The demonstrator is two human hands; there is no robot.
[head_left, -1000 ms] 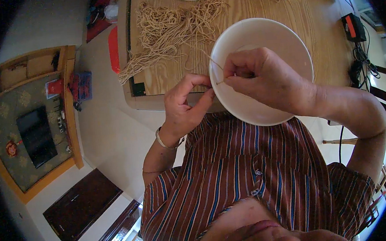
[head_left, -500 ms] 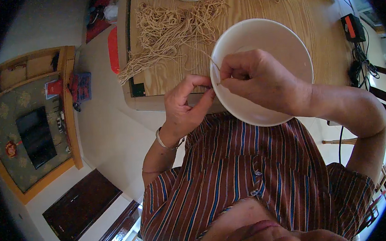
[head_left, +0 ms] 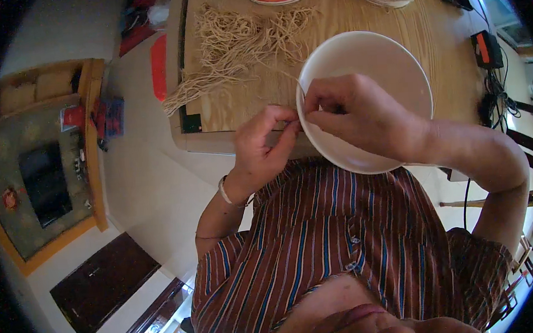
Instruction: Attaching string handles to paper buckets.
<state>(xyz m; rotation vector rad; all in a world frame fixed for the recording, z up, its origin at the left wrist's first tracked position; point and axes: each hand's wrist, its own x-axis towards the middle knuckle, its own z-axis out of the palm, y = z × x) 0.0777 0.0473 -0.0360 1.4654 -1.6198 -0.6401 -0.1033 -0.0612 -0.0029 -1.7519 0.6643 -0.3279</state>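
Pinching at a white bowl (head_left: 388, 58) by the near edge

Beige cord (head_left: 228, 40) lies heaped far left on the surface (head_left: 337, 17). Left hand (head_left: 264, 141): thumb and forefinger almost meet outside the bowl's left rim, tips hard to make out. Right hand (head_left: 370, 120): fingers pinched together just inside that rim, any hold hidden.

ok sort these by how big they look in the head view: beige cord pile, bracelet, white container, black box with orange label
1. white container, though nearness to the camera may enlarge it
2. beige cord pile
3. black box
4. bracelet
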